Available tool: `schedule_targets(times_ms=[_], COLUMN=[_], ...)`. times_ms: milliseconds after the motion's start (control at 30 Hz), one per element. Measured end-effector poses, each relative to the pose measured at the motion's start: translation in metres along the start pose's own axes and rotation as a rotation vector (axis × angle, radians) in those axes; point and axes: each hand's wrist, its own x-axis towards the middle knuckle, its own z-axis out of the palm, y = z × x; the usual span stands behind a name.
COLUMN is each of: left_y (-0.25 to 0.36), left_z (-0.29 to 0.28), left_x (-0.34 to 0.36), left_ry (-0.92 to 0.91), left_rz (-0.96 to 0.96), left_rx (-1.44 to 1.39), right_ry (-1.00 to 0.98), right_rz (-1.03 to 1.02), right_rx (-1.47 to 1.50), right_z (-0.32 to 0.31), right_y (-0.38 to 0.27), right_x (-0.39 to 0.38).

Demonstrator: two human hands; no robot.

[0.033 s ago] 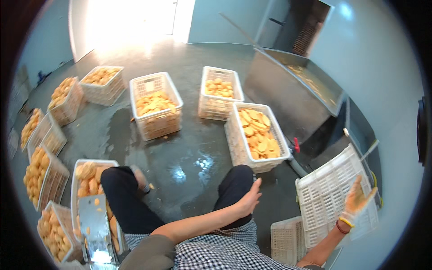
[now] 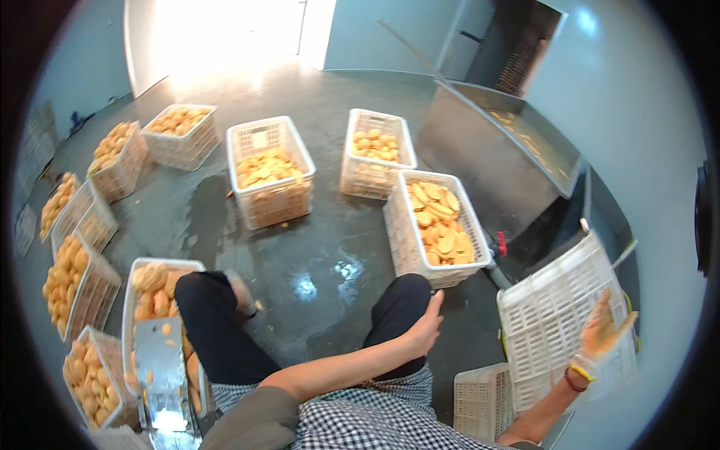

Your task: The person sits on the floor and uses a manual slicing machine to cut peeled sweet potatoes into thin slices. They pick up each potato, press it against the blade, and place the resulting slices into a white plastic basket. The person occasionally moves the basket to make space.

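Nearest on the left, a metal chute (image 2: 160,364) stands over a crate of potatoes (image 2: 155,302); nearest on the right, a slatted crate (image 2: 482,401) sits low, just beside the tilted crate (image 2: 555,311).

The tilted crate is on the right side, right of both knees. It lies right under the right hand (image 2: 602,334) and well to the right of the left hand (image 2: 427,328), so the right hand is much the nearer. Its long axis seems to run near to far, askew, though the fisheye bend makes this unsure. It is white plastic, full of rows of slots, with no potatoes showing on it.

The right hand, in a stained glove, has fingers and thumb spread against the slots; I cannot tell whether it presses on them. The left hand, bare, is beside the right knee (image 2: 397,300); its fingers look bent and are partly hidden, so I cannot tell how far they close, and nothing shows in it.

Farther off, a crate of slices (image 2: 442,225) stands on the wet floor (image 2: 322,259). Beyond it on the right is a metal tank (image 2: 480,146).
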Motion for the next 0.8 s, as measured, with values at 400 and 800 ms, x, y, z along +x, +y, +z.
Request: schedule_targets(times_ms=[400, 800], left_y=[0.065, -0.013], left_z=[0.0, -0.174], left_x=[-0.075, -0.123], left_ry=[0.316, 0.602], left_rz=[0.695, 0.625], left_rx=[-0.591, -0.891], right_ry=[-0.43, -0.349], right_rz=[0.599, 1.201], right_rx=[0.108, 0.133], right_z=[0.169, 0.156], right_y=[0.187, 0.36], right_x=[-0.033, -0.127])
